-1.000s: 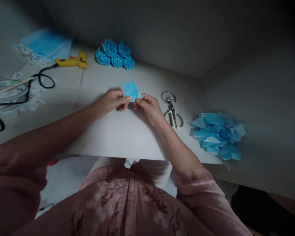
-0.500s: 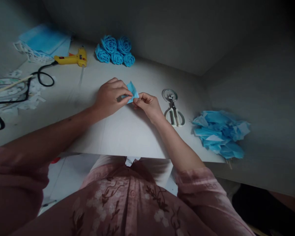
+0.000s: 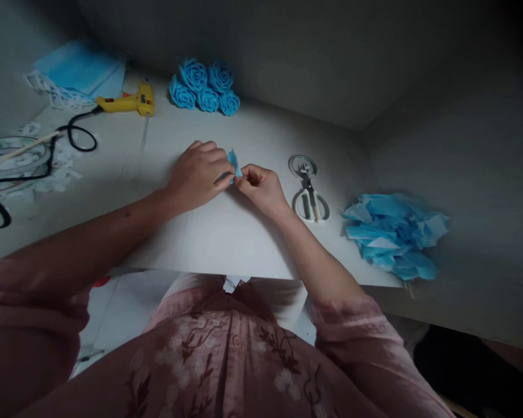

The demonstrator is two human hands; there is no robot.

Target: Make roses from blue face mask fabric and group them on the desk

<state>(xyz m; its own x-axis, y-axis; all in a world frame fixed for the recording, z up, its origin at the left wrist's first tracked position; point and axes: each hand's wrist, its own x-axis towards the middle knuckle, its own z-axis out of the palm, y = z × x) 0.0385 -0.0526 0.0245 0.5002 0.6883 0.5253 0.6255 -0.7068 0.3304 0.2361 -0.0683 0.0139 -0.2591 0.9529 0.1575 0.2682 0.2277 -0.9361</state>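
Left grip [image 3: 198, 175] and right grip [image 3: 265, 190] pinch closed on a blue piece [image 3: 232, 158]; forearms [image 3: 113, 235] angle in from eight and four o'clock.

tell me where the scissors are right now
In the head view, the scissors lie on the table, right of centre, between the right hand and the blue pile.

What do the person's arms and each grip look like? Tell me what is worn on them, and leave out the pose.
The left grip and right grip are bare, with no glove, ring, watch or bracelet to be seen. The left sleeve and right sleeve are dusty pink and end near the elbows, leaving the forearms uncovered.
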